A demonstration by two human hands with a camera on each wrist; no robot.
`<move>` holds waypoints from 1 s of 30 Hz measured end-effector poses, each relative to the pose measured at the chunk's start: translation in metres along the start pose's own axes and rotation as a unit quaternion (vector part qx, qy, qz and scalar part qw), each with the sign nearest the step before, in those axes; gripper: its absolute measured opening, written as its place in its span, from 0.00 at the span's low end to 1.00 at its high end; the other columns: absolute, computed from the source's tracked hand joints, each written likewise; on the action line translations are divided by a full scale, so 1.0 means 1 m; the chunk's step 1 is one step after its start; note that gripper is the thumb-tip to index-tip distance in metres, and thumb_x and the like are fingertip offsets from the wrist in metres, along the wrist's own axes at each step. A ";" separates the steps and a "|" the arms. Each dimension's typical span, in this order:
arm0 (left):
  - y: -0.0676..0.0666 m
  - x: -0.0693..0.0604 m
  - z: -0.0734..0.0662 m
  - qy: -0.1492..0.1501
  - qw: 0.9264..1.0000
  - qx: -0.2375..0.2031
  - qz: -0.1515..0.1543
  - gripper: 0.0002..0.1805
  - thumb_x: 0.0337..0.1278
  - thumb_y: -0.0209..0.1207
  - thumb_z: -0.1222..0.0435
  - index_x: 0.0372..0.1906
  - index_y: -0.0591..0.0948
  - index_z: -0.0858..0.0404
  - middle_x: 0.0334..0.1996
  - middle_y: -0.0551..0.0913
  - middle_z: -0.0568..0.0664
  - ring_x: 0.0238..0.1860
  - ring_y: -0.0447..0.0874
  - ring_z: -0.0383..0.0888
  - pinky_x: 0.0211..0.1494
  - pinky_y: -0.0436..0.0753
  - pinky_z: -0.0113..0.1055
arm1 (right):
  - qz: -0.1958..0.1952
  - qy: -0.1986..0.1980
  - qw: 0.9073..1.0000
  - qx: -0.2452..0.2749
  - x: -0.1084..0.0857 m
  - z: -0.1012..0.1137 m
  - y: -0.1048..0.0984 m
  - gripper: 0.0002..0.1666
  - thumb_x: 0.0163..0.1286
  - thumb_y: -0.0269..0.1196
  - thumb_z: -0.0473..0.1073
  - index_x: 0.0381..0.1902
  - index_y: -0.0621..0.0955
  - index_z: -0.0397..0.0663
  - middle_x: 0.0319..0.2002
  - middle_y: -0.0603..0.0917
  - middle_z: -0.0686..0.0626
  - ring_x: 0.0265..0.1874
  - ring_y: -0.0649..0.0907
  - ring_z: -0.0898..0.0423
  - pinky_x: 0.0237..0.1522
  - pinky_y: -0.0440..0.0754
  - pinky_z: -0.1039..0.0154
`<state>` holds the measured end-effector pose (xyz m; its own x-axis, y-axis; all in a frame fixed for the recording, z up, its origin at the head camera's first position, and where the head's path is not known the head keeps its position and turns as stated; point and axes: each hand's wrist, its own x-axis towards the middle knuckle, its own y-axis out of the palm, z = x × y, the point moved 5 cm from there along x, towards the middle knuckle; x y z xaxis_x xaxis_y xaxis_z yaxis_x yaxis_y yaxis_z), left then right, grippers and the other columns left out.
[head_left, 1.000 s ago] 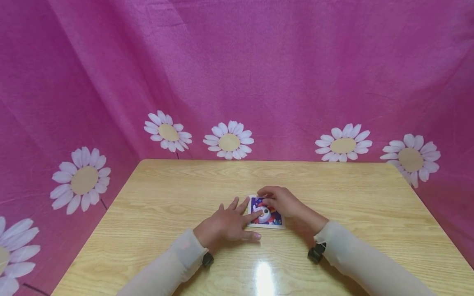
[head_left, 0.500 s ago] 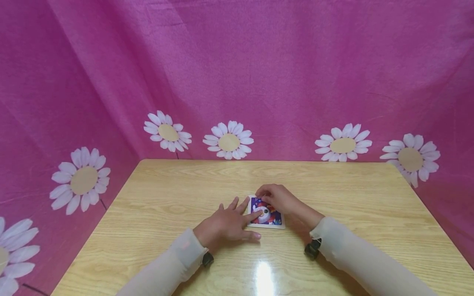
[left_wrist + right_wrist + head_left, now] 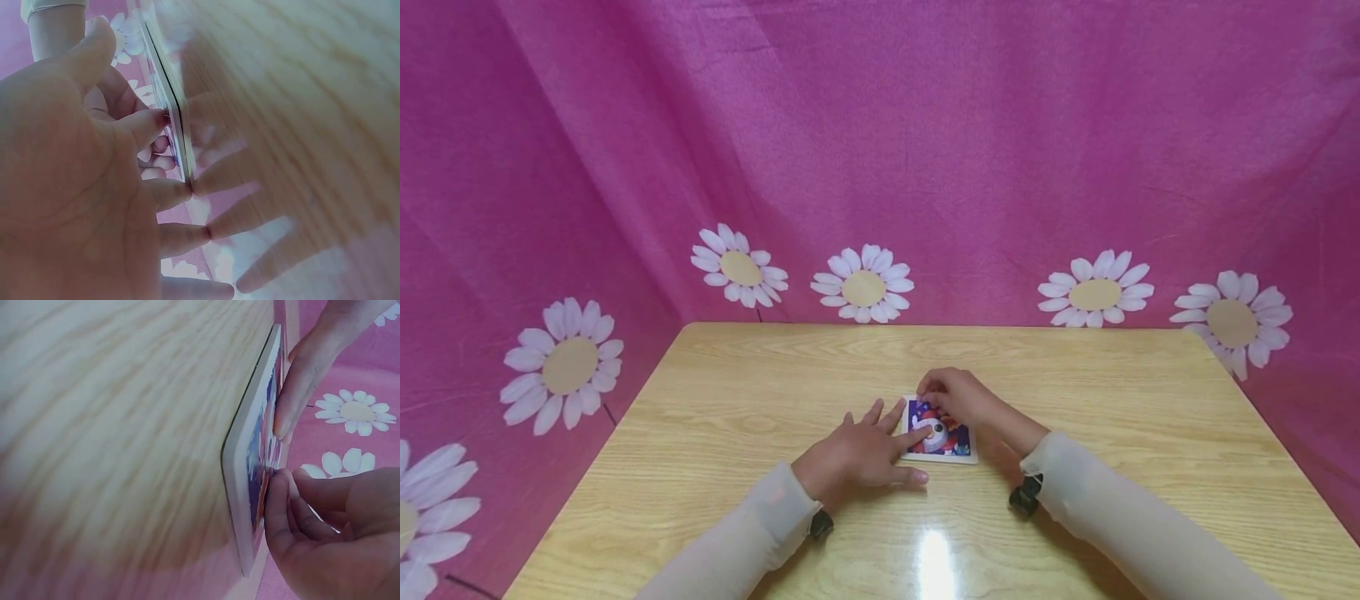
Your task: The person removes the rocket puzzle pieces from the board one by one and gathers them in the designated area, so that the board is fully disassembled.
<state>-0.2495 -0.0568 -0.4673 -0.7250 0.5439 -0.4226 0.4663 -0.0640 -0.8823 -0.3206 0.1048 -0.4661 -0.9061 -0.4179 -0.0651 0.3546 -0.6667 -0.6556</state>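
A small, thin picture board point(image 3: 940, 446) with a white border and a purple cartoon picture lies flat on the wooden table. My left hand point(image 3: 857, 454) rests spread at its left side, one straight finger on the picture and other fingertips on the table. Over the far part of the picture, my right hand point(image 3: 962, 396) touches the surface with curled fingers. In the right wrist view its index fingertip and thumb meet against the face of the board point(image 3: 240, 481); whether anything small is pinched there is hidden. The left wrist view shows the board edge-on beside my left palm point(image 3: 81, 169).
The wooden table point(image 3: 760, 375) extends around the board on all sides. Behind it and to its sides hangs a pink cloth point(image 3: 970, 167) printed with white daisies. A dark strap point(image 3: 1025, 496) sits at my right wrist, another point(image 3: 821, 523) at my left.
My right hand has shifted slightly away from me and to the left along the board's far edge, its fingers staying curled. My left hand and the board have stayed put.
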 end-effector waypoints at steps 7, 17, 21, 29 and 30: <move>-0.002 -0.001 -0.001 0.001 1.000 -0.003 -0.004 0.44 0.61 0.45 0.24 0.81 0.53 0.29 0.85 0.42 0.50 0.83 0.39 0.60 0.76 0.49 0.71 | 0.010 0.007 0.999 0.043 0.000 -0.001 -0.001 0.07 0.77 0.57 0.30 0.45 0.83 0.38 0.39 0.86 0.44 0.34 0.83 0.55 0.38 0.83 0.63; -0.002 -0.003 -0.003 0.002 1.000 0.008 -0.005 0.44 0.61 0.44 0.24 0.81 0.53 0.29 0.85 0.43 0.51 0.84 0.39 0.59 0.77 0.50 0.70 | 0.024 -0.001 0.998 0.054 0.002 -0.004 -0.002 0.08 0.78 0.56 0.31 0.45 0.83 0.36 0.40 0.86 0.44 0.37 0.84 0.55 0.42 0.85 0.60; -0.002 -0.002 -0.003 -0.001 1.000 0.015 -0.005 0.44 0.61 0.44 0.24 0.81 0.53 0.29 0.85 0.43 0.50 0.83 0.40 0.59 0.77 0.50 0.70 | 0.025 0.004 0.998 0.063 0.002 -0.005 -0.003 0.08 0.77 0.56 0.30 0.46 0.83 0.35 0.41 0.86 0.43 0.37 0.84 0.54 0.43 0.86 0.60; -0.002 -0.001 -0.003 -0.005 1.000 0.014 0.001 0.43 0.61 0.46 0.24 0.80 0.53 0.27 0.85 0.43 0.49 0.83 0.39 0.60 0.77 0.50 0.70 | 0.025 -0.001 0.997 0.075 0.002 -0.004 -0.004 0.09 0.77 0.55 0.29 0.46 0.82 0.33 0.42 0.86 0.41 0.38 0.85 0.52 0.43 0.86 0.59; -0.002 -0.001 -0.003 -0.004 1.000 0.015 0.000 0.43 0.61 0.46 0.24 0.80 0.53 0.28 0.85 0.43 0.49 0.83 0.40 0.60 0.77 0.50 0.70 | 0.026 -0.004 0.997 0.077 0.002 -0.004 -0.004 0.09 0.77 0.55 0.29 0.46 0.82 0.33 0.42 0.86 0.40 0.38 0.85 0.52 0.43 0.86 0.59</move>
<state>-0.2483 -0.0551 -0.4641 -0.7293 0.5365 -0.4247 0.4510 -0.0898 -0.8880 -0.3251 0.1090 -0.4668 -0.8845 -0.4578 -0.0897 0.4318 -0.7306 -0.5289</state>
